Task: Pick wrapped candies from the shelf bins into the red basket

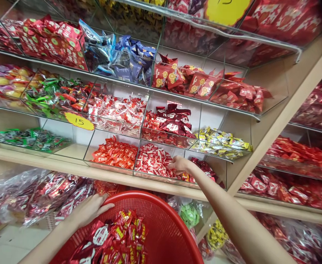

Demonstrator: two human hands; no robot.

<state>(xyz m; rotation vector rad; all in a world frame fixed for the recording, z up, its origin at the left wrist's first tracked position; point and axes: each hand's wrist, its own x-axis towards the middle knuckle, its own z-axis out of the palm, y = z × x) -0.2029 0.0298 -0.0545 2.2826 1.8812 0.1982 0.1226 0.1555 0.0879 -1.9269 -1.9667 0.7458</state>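
My left hand (91,209) grips the far-left rim of a red plastic basket (163,220), with the thumb lying along the inside. Inside the basket lie red wrapped candies (129,234) with yellow lettering, and dark red packets with a white label (100,234) beside them. My right hand (179,165) reaches into the lowest shelf, at the right side of a clear bin of red-and-white wrapped candies (152,161). Its fingers are curled together and point left; whether a candy is between them is hidden. Dark red packets (205,168) fill the neighbouring bin, partly behind my right forearm.
Clear-fronted bins hold orange-red candies (115,154), yellow-and-white candies (221,141) and green-wrapped candies (31,139). A wooden upright (282,117) stands to the right. Plastic bags of candy (40,194) lie beneath the shelf. A yellow price tag (79,121) hangs on a bin edge.
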